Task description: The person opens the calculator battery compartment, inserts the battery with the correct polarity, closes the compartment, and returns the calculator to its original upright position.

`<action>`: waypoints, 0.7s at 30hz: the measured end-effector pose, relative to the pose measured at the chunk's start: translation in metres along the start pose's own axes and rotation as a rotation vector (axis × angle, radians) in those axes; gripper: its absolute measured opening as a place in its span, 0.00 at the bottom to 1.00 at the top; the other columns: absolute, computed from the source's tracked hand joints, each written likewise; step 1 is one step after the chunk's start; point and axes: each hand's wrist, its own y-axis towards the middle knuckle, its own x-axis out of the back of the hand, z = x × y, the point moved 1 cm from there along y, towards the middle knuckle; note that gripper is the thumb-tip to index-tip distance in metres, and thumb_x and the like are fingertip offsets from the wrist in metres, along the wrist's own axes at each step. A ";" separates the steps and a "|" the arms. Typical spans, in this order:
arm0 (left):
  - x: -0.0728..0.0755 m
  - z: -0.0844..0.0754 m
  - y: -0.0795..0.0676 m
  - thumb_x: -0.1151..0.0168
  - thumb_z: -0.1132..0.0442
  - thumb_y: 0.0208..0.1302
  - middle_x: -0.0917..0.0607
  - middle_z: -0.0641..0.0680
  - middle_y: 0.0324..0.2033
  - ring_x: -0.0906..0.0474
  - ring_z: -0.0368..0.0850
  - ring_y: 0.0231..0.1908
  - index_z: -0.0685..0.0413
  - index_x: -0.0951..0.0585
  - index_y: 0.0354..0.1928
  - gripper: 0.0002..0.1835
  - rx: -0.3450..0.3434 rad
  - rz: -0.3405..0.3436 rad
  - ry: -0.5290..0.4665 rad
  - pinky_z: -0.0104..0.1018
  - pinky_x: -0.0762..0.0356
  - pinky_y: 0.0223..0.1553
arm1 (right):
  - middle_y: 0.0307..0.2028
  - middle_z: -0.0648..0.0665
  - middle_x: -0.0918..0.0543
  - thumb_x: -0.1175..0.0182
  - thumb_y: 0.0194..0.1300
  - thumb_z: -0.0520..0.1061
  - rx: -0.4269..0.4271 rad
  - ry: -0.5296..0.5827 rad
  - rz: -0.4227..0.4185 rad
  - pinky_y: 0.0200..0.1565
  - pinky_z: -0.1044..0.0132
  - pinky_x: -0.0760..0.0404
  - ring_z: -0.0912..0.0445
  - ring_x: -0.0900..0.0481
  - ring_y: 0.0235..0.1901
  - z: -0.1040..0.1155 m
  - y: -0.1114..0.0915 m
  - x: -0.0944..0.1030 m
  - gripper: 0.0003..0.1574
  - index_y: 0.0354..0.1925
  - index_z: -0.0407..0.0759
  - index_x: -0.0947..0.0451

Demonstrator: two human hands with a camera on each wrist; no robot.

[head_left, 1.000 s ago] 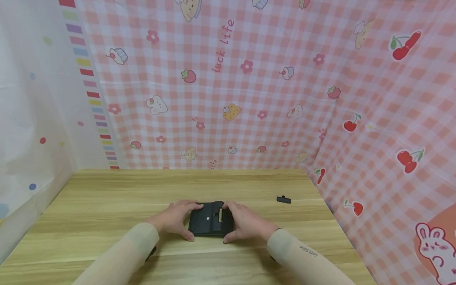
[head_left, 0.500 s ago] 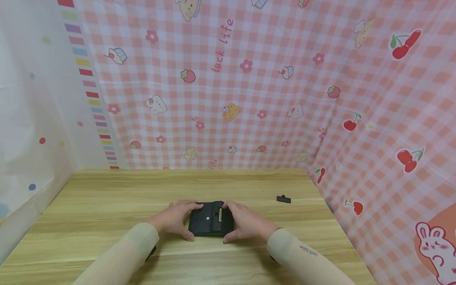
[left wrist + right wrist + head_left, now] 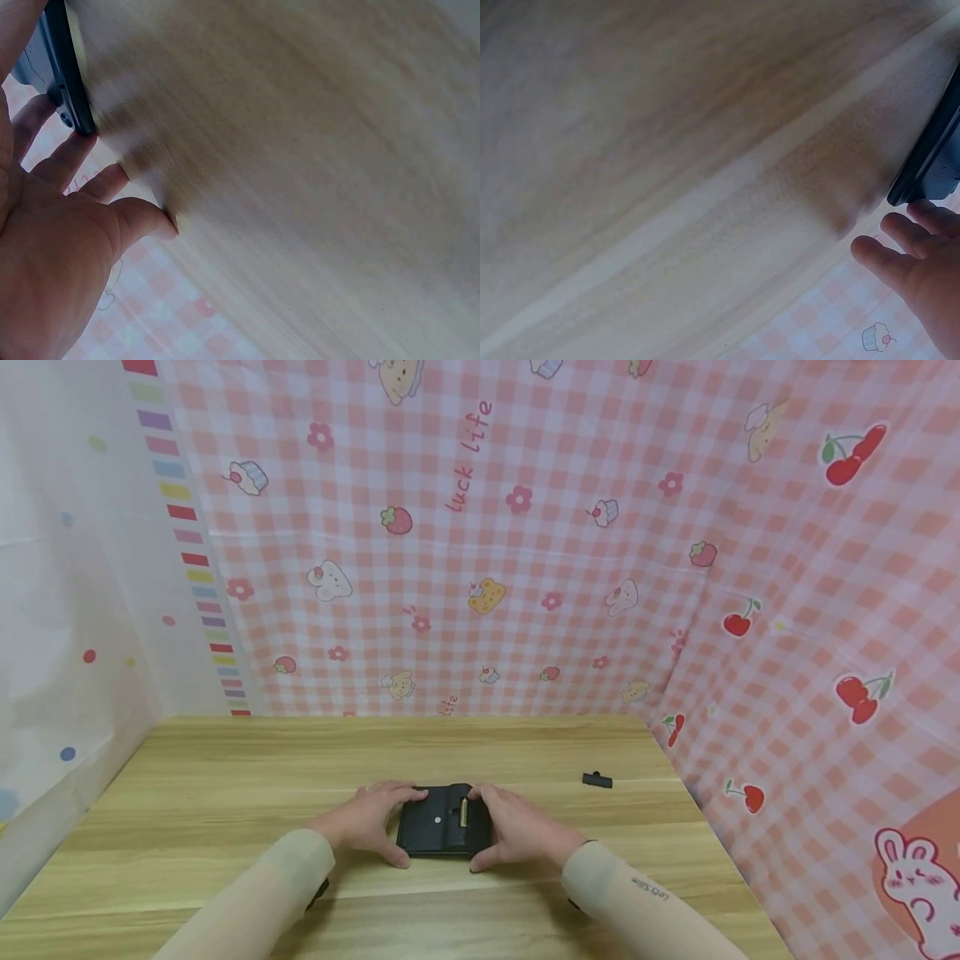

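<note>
A flat black electronic device (image 3: 426, 827) lies back side up on the table, with a small round white spot on its back. In its raised right part is an uncovered battery slot with a gold-and-dark battery (image 3: 463, 812) in it. My left hand (image 3: 372, 822) holds the left end, thumb at the near corner and a finger on the far corner. On the opposite end, my right hand (image 3: 517, 831) holds it the same way. Both wrist views show the device's dark edge (image 3: 71, 71) by the fingers. A small black cover-like piece (image 3: 597, 781) lies apart, to the right.
The wood-grain table (image 3: 262, 760) runs back to a pink checked cloth (image 3: 450, 610) hanging behind it. More cloth hangs along the right side (image 3: 810, 693), and a whitish sheet (image 3: 90, 610) on the left.
</note>
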 end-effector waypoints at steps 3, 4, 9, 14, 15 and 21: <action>0.000 0.000 0.000 0.10 0.48 0.46 0.34 0.59 0.81 0.43 0.66 0.82 0.44 0.30 0.80 0.57 0.001 0.001 -0.001 0.83 0.56 0.76 | 0.71 0.42 0.24 0.18 0.54 0.68 -0.003 0.004 0.001 0.73 0.50 0.24 0.50 0.24 0.70 0.000 0.000 0.000 0.64 0.76 0.49 0.40; 0.000 0.000 0.000 0.10 0.48 0.46 0.34 0.59 0.81 0.43 0.67 0.82 0.44 0.30 0.80 0.57 0.000 0.000 -0.001 0.83 0.56 0.76 | 0.71 0.42 0.24 0.18 0.54 0.68 -0.003 0.006 0.001 0.73 0.50 0.24 0.50 0.24 0.70 0.000 0.000 0.001 0.65 0.76 0.49 0.40; 0.000 0.000 0.000 0.11 0.47 0.46 0.34 0.59 0.81 0.44 0.66 0.82 0.43 0.30 0.80 0.57 0.000 0.004 -0.001 0.83 0.56 0.76 | 0.73 0.42 0.25 0.19 0.54 0.69 0.004 0.016 -0.003 0.74 0.49 0.25 0.49 0.25 0.72 -0.001 -0.001 0.001 0.65 0.77 0.49 0.41; 0.001 -0.002 -0.001 0.10 0.47 0.46 0.35 0.60 0.81 0.45 0.67 0.82 0.45 0.30 0.80 0.58 -0.006 0.009 -0.007 0.83 0.57 0.76 | 0.75 0.41 0.27 0.18 0.53 0.67 0.004 0.018 -0.022 0.77 0.47 0.28 0.47 0.27 0.75 -0.003 -0.006 0.004 0.67 0.79 0.49 0.41; 0.001 -0.002 -0.001 0.10 0.48 0.45 0.35 0.60 0.81 0.44 0.68 0.82 0.45 0.30 0.80 0.58 -0.008 0.007 -0.008 0.83 0.57 0.76 | 0.75 0.41 0.27 0.18 0.53 0.67 0.000 0.012 -0.026 0.77 0.47 0.28 0.46 0.27 0.75 -0.004 -0.007 0.005 0.67 0.79 0.49 0.41; 0.001 -0.003 -0.002 0.09 0.48 0.44 0.35 0.60 0.81 0.44 0.68 0.82 0.46 0.30 0.80 0.59 -0.013 -0.001 0.003 0.83 0.55 0.76 | 0.78 0.41 0.28 0.19 0.57 0.65 -0.062 0.020 -0.035 0.78 0.43 0.30 0.43 0.30 0.77 -0.010 -0.016 0.013 0.65 0.81 0.50 0.40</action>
